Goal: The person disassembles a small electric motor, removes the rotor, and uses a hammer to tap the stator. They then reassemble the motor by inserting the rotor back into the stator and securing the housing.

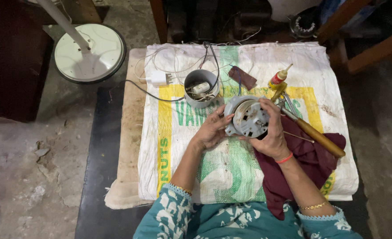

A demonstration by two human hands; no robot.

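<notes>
here the round grey motor (249, 118) sits face-up between both hands, left hand (212, 130) cupping its left rim, right hand (273, 132) gripping the right side, equally near.

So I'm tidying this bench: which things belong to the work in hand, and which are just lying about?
In hand:
- left hand and right hand hold the round motor

Lying about:
- grey cup of parts
- wooden-handled tool
- small glue bottle
- maroon cloth
- white plug
- fan base
</notes>
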